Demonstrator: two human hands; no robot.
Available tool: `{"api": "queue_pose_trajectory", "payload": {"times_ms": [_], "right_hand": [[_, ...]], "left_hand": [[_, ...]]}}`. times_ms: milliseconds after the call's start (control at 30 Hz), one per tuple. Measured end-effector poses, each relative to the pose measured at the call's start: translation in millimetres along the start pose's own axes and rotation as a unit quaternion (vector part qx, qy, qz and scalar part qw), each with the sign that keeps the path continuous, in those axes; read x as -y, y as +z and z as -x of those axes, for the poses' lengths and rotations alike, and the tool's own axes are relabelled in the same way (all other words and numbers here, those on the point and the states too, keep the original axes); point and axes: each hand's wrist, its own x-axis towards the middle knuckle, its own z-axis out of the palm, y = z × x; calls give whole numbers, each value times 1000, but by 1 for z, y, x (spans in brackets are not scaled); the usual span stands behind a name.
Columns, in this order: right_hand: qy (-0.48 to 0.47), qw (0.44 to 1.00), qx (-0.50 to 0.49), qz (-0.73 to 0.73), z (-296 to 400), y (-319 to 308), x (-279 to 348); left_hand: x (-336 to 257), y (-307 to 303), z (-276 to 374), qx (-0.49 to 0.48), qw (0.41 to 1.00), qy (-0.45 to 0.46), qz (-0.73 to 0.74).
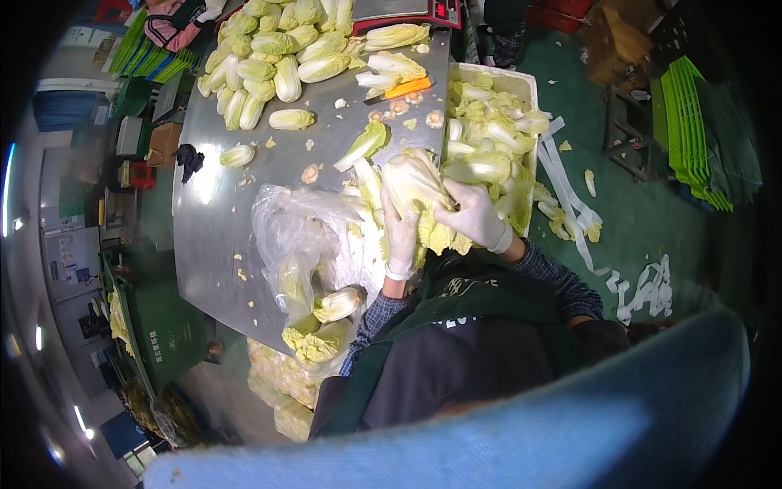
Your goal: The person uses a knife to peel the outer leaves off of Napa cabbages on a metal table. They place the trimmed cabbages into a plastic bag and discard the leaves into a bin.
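A napa cabbage (412,180) is held between my two white-gloved hands near the table's edge. My left hand (400,235) supports its left side, thumb and fingers along the leaves. My right hand (473,214) grips leaves at its lower right. Loose cabbage leaves (366,143) lie just beyond it. To the left, a clear plastic bag (293,226) spreads over the metal table (211,244), with cabbages at its near end. An orange-handled knife (406,88) rests farther back beside cut stem ends (398,108).
Many trimmed cabbages (287,76) are heaped at the back, beside a scale (391,9). A white-rimmed bin (533,98) full of leaves stands against the table's right side. White strapping (571,202) and leaf scraps litter the green floor. Another person's gloved hand (211,11) shows at top left.
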Motion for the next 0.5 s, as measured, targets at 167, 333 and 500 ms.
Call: {"api": "queue_pose_trajectory", "payload": {"times_ms": [167,333,500], "right_hand": [[199,950,3,-240,3,-6,-59],[239,927,199,208,-24,-38,-69],[25,999,38,-13,-15,-8,-51]], "left_hand": [[12,-10,-7,45,827,-201,523],[35,-31,-5,-18,779,-227,584],[10,-23,-10,-12,874,-229,428]]}}
